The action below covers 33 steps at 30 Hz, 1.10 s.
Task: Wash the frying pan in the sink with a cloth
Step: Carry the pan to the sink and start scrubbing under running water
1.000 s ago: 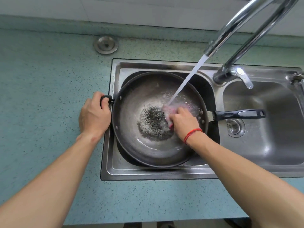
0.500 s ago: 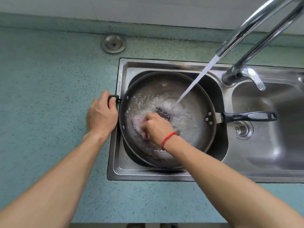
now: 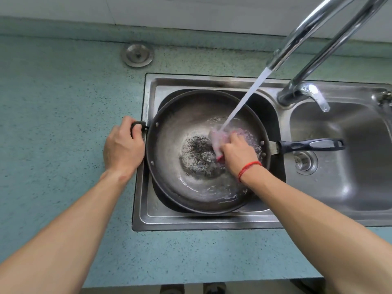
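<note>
Clamped around the small black loop handle at the left rim of the pan: left hand, fingers curled over it, wrist above the speckled teal countertop. Closed on a wet pink cloth: right hand, pressing the bunched fabric against the inner right side of the pan, a red string bracelet round the wrist.

Resting in the left basin of the stainless steel double sink: a wide, round, dark grey metal frying pan, nearly filling that basin and tilted a little. Sticking out to the right over the divider toward the other basin: its long black handle with a grey insert. At the bottom of the pan, a dark speckled patch of residue, ringed by shallow water and foam.

Falling slantwise from the curved chrome tap onto the cloth and fingertips: a white stream of water. In the right basin, a round metal drain strainer. On the countertop behind the sink's left corner, a round metal cap.
</note>
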Tool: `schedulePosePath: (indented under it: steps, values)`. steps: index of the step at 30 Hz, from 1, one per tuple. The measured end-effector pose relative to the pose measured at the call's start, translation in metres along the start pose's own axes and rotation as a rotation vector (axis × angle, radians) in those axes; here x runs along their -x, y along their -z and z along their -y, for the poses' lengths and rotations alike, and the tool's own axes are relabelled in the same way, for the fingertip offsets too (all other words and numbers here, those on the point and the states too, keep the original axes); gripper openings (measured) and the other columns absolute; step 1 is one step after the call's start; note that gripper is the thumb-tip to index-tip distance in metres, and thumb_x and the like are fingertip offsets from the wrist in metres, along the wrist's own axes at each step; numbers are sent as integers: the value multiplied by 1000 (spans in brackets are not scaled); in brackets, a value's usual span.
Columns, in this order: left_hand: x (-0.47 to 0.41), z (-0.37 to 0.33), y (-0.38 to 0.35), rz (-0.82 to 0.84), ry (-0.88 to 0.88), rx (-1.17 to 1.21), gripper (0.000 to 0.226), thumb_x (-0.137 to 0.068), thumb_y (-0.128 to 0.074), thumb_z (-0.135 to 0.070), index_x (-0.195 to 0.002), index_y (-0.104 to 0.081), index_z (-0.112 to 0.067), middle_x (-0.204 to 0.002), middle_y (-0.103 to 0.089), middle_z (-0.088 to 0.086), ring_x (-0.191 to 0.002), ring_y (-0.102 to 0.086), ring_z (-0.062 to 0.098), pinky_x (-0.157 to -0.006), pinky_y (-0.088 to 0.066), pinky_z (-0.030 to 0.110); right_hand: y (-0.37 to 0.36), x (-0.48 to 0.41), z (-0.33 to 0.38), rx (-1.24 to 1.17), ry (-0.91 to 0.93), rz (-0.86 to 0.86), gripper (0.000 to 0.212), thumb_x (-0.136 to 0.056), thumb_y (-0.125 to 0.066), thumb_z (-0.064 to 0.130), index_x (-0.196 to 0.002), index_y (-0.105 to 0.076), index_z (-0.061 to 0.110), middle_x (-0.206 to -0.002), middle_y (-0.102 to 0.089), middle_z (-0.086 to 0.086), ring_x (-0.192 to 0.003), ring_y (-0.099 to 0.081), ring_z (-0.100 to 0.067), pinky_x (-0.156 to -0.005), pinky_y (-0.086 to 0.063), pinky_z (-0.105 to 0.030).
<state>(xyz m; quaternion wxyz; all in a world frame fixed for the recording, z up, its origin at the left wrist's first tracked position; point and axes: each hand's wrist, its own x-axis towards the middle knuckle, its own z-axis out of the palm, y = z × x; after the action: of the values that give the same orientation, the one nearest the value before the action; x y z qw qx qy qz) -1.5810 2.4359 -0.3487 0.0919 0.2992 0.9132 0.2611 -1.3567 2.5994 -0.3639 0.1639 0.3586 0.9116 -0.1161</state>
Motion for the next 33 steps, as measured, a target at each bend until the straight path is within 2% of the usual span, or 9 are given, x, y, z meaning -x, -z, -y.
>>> schedulePosePath:
  steps: [4, 8, 12, 18, 23, 26, 28, 30, 33]
  values:
    - [1, -1, 0, 6, 5, -2, 18, -102, -42, -31, -98, -51, -17, -88, -60, 15, -79, -52, 31, -64, -35, 36, -11, 25, -7, -26, 43, 75, 17, -87, -66, 12, -101, -72, 5, -110, -55, -15, -114, -48, -35, -90, -49, -42]
    - [2, -3, 1, 18, 3, -11, 18, -103, -40, -32, -98, -50, -18, -87, -59, 13, -78, -53, 30, -62, -35, 36, -24, 46, 18, -122, 157, 60, 10, -83, -65, 7, -84, -75, 9, -91, -59, -10, -95, -57, -30, -78, -48, -34]
    - [2, -2, 3, 31, -7, -12, 18, -103, -40, -32, -97, -49, -18, -86, -59, 11, -77, -53, 30, -61, -35, 35, -32, 33, 51, -219, 274, -32, 13, -76, -72, 21, -72, -73, 9, -81, -56, -8, -82, -56, -30, -63, -50, -35]
    - [0, 0, 2, 28, -7, -14, 16, -102, -42, -32, -97, -50, -19, -87, -59, 11, -78, -52, 30, -63, -35, 35, -18, -15, 55, -293, 209, -180, 16, -89, -62, 19, -94, -76, 15, -91, -55, -8, -93, -53, -29, -67, -50, -39]
    - [0, 1, 1, 18, -9, -12, 17, -102, -42, -32, -97, -50, -18, -87, -60, 12, -79, -54, 32, -63, -36, 36, -12, -11, 19, -210, 45, -148, 17, -91, -61, 19, -97, -75, 13, -94, -55, -6, -94, -54, -29, -74, -51, -34]
    - [0, 0, 1, 16, -12, 1, 15, -102, -42, -31, -95, -49, -19, -85, -60, 12, -78, -53, 31, -63, -34, 36, -18, 20, 19, -214, 68, -121, 16, -91, -62, 16, -96, -76, 11, -91, -57, -7, -92, -55, -27, -70, -45, -30]
    - [-1, 0, 0, 9, -13, -10, 16, -102, -43, -31, -96, -50, -18, -86, -60, 14, -77, -53, 32, -63, -34, 36, -22, 28, 28, -253, 112, -100, 17, -90, -64, 20, -93, -77, 11, -90, -58, -7, -93, -55, -27, -73, -47, -32]
    - [-1, 1, -1, 8, -16, -25, 17, -102, -42, -31, -98, -51, -17, -87, -60, 16, -77, -52, 33, -63, -34, 37, -22, 19, 39, -257, 166, -95, 19, -89, -64, 26, -91, -77, 12, -91, -58, -6, -94, -54, -26, -76, -50, -34]
    - [-1, 3, 0, 22, -22, -26, 17, -102, -41, -31, -100, -51, -17, -88, -61, 15, -78, -52, 33, -63, -35, 37, -15, -4, 54, -254, 179, -137, 16, -89, -62, 19, -94, -76, 14, -94, -57, -6, -95, -55, -27, -75, -48, -33]
